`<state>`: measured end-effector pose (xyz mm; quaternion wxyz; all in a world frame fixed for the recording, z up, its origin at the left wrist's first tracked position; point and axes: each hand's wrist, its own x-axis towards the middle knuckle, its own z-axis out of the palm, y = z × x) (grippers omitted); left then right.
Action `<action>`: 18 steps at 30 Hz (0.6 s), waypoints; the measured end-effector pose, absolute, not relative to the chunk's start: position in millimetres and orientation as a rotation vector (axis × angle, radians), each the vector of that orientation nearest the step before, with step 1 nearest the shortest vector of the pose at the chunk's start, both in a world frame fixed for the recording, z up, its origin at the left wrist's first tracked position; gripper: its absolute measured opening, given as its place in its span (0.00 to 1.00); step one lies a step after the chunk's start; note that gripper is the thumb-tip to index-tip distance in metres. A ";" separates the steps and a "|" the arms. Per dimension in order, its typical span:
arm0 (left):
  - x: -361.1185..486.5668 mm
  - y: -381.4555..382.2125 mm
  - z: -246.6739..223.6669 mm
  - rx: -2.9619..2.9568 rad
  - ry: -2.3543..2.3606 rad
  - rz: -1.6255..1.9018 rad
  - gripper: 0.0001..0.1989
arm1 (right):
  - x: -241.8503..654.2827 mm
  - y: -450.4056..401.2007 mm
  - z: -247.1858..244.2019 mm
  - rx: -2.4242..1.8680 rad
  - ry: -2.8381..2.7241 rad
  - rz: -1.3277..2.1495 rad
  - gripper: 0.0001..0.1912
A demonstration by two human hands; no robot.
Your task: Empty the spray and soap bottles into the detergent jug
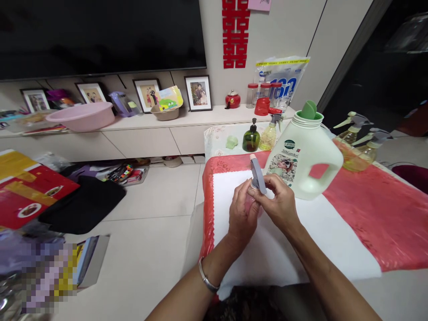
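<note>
Just above the white sheet, my left hand (pixel 241 211) is wrapped round the pinkish body of a spray bottle (pixel 257 171). The bottle stands nearly upright, with a grey trigger head and a pink nozzle tip. My right hand (pixel 281 203) is closed at the bottle's neck, thumb and fingers gripping the collar under the trigger. Most of the body is hidden by my fingers. Right behind my right hand stands a large pale green jug (pixel 309 167) with a handle and a label. A green cap or scoop (pixel 308 110) sits in its mouth.
A white sheet (pixel 301 249) lies over red plastic (pixel 377 214) on the table. Behind are a green pump bottle (pixel 251 137) and a yellowish spray bottle (pixel 268 136); two more spray bottles (pixel 366 154) stand right. A low cabinet (pixel 140 141) holds a pink basin (pixel 83 117) and photo frames.
</note>
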<state>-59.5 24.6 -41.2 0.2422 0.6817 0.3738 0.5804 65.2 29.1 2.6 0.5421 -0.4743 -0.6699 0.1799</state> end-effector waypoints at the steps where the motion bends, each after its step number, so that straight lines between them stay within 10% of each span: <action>1: -59.1 24.3 -41.3 1.855 1.017 1.592 0.22 | 65.7 26.9 4.2 -1.125 -1.615 0.426 0.17; 18: -61.3 23.7 -35.2 1.788 0.929 1.594 0.23 | 61.1 25.0 -1.3 -1.133 -1.512 0.352 0.12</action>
